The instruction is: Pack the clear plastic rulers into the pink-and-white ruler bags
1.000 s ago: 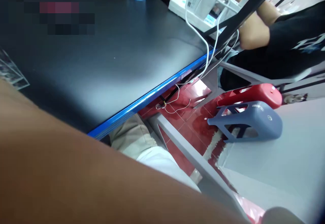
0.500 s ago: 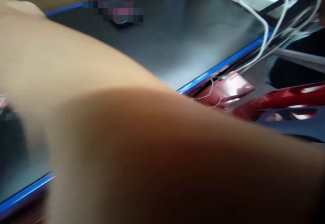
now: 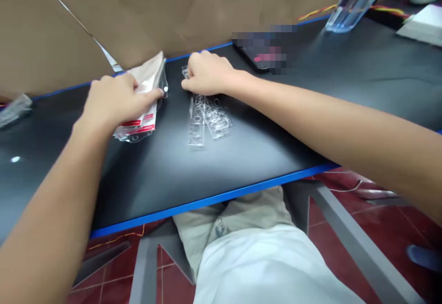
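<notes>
1. White-and-red plastic packet [image 3: 136, 127] beneath our left hand [image 3: 115, 101]: fingers stretched across it, partly open; whether they grip, we cannot tell.
2. Our right hand [image 3: 207, 73] sits curled on the top end of the clear plastic strips [image 3: 207, 120], whose long axis runs away from us; its grip is unclear too.
3. The strips lie just right of the packet, nearer the right hand, our right forearm [image 3: 311, 111] reaching in from the side.
4. Around them spreads the black worktop [image 3: 165, 180] with its blue edge [image 3: 214, 200]; a cardboard sheet [image 3: 138, 9] lies beyond.

- a white shirt [image 3: 262, 267], loose, well below my right hand [image 3: 207, 76]
- creased khaki trousers [image 3: 241, 214], just past the shirt's hem, below that hand
- bare forearms [image 3: 345, 120] behind both hands
</notes>
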Available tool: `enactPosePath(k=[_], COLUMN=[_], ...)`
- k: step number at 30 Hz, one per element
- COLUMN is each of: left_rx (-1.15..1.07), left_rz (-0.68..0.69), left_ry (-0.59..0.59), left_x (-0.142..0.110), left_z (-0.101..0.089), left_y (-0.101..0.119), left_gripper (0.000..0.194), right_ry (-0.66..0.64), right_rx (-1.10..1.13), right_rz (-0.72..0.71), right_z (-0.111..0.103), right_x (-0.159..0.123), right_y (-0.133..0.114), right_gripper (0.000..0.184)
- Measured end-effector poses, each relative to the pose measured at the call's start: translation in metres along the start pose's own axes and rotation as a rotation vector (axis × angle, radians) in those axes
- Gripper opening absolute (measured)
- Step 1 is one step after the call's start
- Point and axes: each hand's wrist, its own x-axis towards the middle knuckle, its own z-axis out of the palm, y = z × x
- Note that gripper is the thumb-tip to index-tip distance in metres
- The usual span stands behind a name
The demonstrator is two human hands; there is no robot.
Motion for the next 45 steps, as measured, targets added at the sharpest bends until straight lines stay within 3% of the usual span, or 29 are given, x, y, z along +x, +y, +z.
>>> enactPosePath(k=[4,7,10,13,15,17,22,27,33,40,45], left_rx=[-0.085,-0.157,-0.207,-0.260,-0.283,-0.292,-0.280,-0.270,-0.303,-0.300,-0.291], left_rz=[-0.059,-0.100,-0.118,-0.156,-0.169,-0.162,-0.037,0.095,0.080,0.047,-0.013], left_ry=[-0.013,-0.036,0.007,0.076,0.082,0.081,0.159,0.251,0.121,0.123,0.094], left_x=[-0.001,-0.001,0.001,0.003,0.003,0.002,-0.006,-0.017,-0.014,-0.016,-0.015], left_z=[-0.003,-0.004,-0.003,0.001,0.002,0.002,-0.003,-0.009,-0.003,-0.009,-0.010], left_y=[-0.003,-0.004,-0.004,-0.007,-0.009,-0.010,-0.002,0.014,0.011,0.011,0.007], left_gripper=[0.084,0.082,0.077,0.072,0.071,0.070,0.065,0.058,0.065,0.061,0.060], right_ry=[0.078,0.063,0.128,0.143,0.088,0.035,0.031,0.072,0.085,0.072,0.019], right_rx=[-0.121,-0.091,-0.054,-0.060,-0.084,-0.093,-0.057,0.015,0.033,0.059,0.065], right_rz=[-0.057,-0.137,-0.208,-0.280,-0.321,-0.335,-0.261,-0.235,-0.177,-0.139,-0.180], right_z=[-0.007,-0.017,-0.029,-0.034,-0.032,-0.028,-0.020,-0.026,-0.029,-0.032,-0.040], right_x=[-0.034,-0.046,-0.054,-0.066,-0.075,-0.080,-0.077,-0.072,-0.070,-0.067,-0.065], right_y=[0.003,0.007,0.006,0.003,0.003,0.006,0.011,0.010,0.014,0.019,0.022], right_gripper=[0.020,0.017,0.015,0.026,0.044,0.048,0.037,0.028,0.031,0.034,0.046])
